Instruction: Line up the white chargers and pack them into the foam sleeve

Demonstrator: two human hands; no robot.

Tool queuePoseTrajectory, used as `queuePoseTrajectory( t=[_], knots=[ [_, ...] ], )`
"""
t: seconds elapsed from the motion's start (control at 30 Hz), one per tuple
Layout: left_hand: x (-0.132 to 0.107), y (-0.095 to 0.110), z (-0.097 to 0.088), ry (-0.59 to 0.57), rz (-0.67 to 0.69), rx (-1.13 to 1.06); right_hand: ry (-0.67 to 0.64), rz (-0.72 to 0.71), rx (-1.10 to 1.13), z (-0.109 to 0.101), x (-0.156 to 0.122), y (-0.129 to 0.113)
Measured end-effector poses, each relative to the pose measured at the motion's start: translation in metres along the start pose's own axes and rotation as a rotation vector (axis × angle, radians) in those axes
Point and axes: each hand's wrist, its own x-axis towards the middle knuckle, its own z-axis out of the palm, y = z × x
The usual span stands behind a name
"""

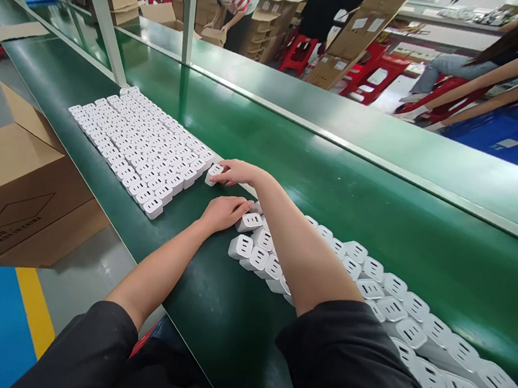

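White adapter (212, 177), slotted face up, is being held by the clasping grip of the right hand (242, 173), just beside the far end of the packed array (134, 142)'s right edge on the green worktop (209, 283), while the left hand (223, 213) is lying by the loose adapters (257, 258), its grip indeterminable.

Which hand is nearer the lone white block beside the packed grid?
Right. The right hand has its fingers on the lone white block; the left hand is apart from it, closer to the body, at the looser rows.
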Motion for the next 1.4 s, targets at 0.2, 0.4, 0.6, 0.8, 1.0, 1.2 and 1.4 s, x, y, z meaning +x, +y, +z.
queuePoseTrajectory(
  t=[0.2, 0.4, 0.6, 0.8, 1.0, 1.2, 1.4],
  knots=[
    [0.001, -0.002, -0.001, -0.006, -0.022, 0.031, 0.056, 0.015, -0.046, 0.016, -0.003, -0.014],
    [0.000, -0.001, -0.002, -0.015, -0.025, 0.055, 0.080, 0.010, 0.161, 0.024, 0.000, -0.015],
    [0.000, -0.003, 0.000, -0.015, -0.027, 0.077, 0.136, 0.070, 0.351, 0.029, 0.004, -0.013],
    [0.001, -0.004, 0.002, -0.024, -0.054, 0.113, 0.179, 0.071, 0.360, 0.036, 0.015, -0.015],
    [0.002, -0.004, 0.002, -0.035, -0.069, 0.133, 0.194, 0.084, 0.405, 0.038, 0.019, -0.019],
    [0.001, -0.003, 0.001, -0.023, -0.070, 0.119, 0.169, 0.072, 0.449, 0.037, 0.012, -0.018],
    [0.000, 0.000, -0.001, -0.007, -0.040, 0.087, 0.177, 0.070, 0.404, 0.030, 0.007, -0.014]
  ],
)
